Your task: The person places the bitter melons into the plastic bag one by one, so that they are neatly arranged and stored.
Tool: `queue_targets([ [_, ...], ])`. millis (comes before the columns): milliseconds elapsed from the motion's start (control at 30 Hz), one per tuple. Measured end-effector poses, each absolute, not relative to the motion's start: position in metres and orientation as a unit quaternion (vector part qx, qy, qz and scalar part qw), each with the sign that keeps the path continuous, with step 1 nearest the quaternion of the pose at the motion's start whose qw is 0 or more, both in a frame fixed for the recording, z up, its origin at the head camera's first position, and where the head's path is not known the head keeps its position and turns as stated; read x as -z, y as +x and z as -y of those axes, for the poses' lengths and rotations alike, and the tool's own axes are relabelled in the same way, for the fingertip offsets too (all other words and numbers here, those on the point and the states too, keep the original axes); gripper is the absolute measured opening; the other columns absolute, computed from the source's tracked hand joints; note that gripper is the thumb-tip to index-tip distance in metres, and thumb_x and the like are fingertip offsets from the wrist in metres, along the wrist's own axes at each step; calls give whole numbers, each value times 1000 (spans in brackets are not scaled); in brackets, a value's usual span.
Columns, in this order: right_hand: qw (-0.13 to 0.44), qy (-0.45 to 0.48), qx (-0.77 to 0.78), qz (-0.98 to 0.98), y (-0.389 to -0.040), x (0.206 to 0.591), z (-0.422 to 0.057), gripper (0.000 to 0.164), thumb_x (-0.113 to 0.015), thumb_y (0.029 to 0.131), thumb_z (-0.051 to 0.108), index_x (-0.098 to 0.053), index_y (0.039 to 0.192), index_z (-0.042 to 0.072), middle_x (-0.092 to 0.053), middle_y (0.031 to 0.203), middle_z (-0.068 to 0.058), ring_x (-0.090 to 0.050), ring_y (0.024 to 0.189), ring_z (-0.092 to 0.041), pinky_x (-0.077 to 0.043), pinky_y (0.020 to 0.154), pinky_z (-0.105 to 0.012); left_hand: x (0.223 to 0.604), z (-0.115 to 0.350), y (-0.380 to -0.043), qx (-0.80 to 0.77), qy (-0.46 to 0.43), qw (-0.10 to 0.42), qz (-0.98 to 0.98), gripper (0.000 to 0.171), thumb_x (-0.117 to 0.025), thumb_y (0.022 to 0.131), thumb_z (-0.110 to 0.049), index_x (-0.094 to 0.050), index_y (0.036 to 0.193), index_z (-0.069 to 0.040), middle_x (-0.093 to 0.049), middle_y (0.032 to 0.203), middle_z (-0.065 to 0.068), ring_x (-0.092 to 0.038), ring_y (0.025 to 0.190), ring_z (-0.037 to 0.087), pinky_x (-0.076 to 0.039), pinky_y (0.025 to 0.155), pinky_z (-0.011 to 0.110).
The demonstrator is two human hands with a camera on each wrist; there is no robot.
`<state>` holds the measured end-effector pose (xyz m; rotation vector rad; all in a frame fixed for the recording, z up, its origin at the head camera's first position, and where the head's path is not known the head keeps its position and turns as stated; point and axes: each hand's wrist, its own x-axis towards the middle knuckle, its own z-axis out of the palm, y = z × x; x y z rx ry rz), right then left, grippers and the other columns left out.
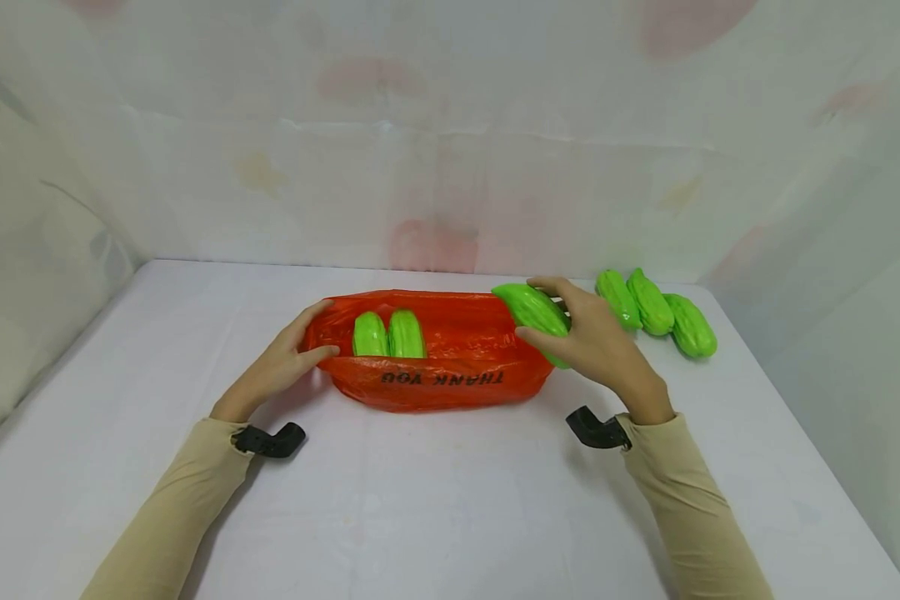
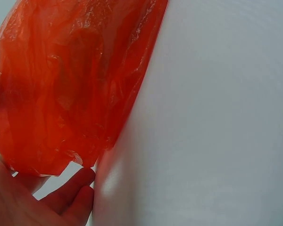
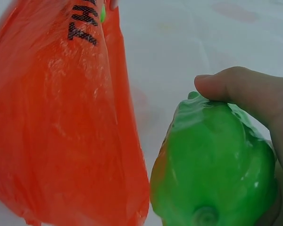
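Observation:
A red plastic bag (image 1: pixel 435 387) lies with its mouth spread open, printed "THANK YOU" upside down on the near side. Two bright green, ridged bitter melons sit inside it, a left one (image 1: pixel 370 335) and a right one (image 1: pixel 407 335). At the bag's left end my left hand (image 1: pixel 285 358) holds the mouth, thumb at the near rim and fingers at the far one. My right hand (image 1: pixel 588 333) grips another bitter melon (image 1: pixel 534 310) between thumb and fingers, over the bag's right end. In the right wrist view this melon (image 3: pixel 212 165) is beside the red bag (image 3: pixel 61 141).
Three more green bitter melons (image 1: pixel 651 304) lie together at the back right of the white table (image 1: pixel 435 500). Pale patterned sheeting (image 1: pixel 435 167) rises behind and on both sides. Each wrist carries a black camera mount, one on the left (image 1: pixel 273 440), one on the right (image 1: pixel 596 429).

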<state>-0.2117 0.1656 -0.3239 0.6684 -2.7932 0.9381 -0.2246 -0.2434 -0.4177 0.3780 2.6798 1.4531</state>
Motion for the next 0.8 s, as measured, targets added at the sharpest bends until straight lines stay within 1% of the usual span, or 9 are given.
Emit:
queue_targets([
  [33, 60, 223, -311, 922, -212, 324, -164, 61, -73, 89, 27, -49, 142, 10, -64, 120, -11, -60, 96, -25, -51, 79, -37, 418, 243, -225, -472, 123, 34, -872, 74, -59, 96, -15, -19, 158, -10, -23, 162, 21, -18, 150, 43, -14, 120, 67],
  [200, 53, 238, -321, 915, -215, 322, -156, 63, -75, 88, 26, -49, 142, 9, -63, 123, -10, -60, 96, -24, -51, 80, -37, 418, 244, -225, -473, 124, 33, -872, 75, -59, 96, -14, -19, 158, -10, -23, 162, 21, -18, 150, 43, -14, 120, 67],
  [400, 51, 252, -320, 912, -218, 322, -145, 63, -75, 88, 26, -48, 142, 8, -64, 117, -11, -57, 91, -23, -50, 78, -35, 419, 244, -225, -473, 122, 32, -872, 75, -59, 96, -14, -18, 158, -10, -22, 163, 20, -18, 151, 43, -13, 120, 67],
  [500, 40, 255, -324, 910, -220, 323, -141, 63, -74, 89, 26, -47, 142, 8, -64, 116, -11, -57, 91, -23, -50, 77, -35, 419, 244, -225, -472, 122, 32, -872, 75, -59, 96, -15, -18, 158, -9, -22, 163, 20, -18, 151, 43, -14, 120, 67],
  [667, 24, 251, -335, 908, -224, 325, -134, 63, -73, 89, 27, -46, 143, 9, -62, 120, -11, -58, 94, -24, -52, 80, -35, 419, 243, -225, -473, 124, 33, -872, 75, -59, 96, -15, -18, 158, -10, -22, 162, 21, -19, 150, 43, -14, 119, 67],
  [800, 16, 248, -346, 905, -228, 327, -129, 64, -73, 89, 29, -45, 144, 10, -60, 126, -10, -59, 98, -25, -53, 82, -36, 420, 244, -226, -476, 128, 29, -869, 74, -59, 96, -14, -19, 158, -8, -23, 162, 21, -19, 150, 42, -14, 121, 65],
])
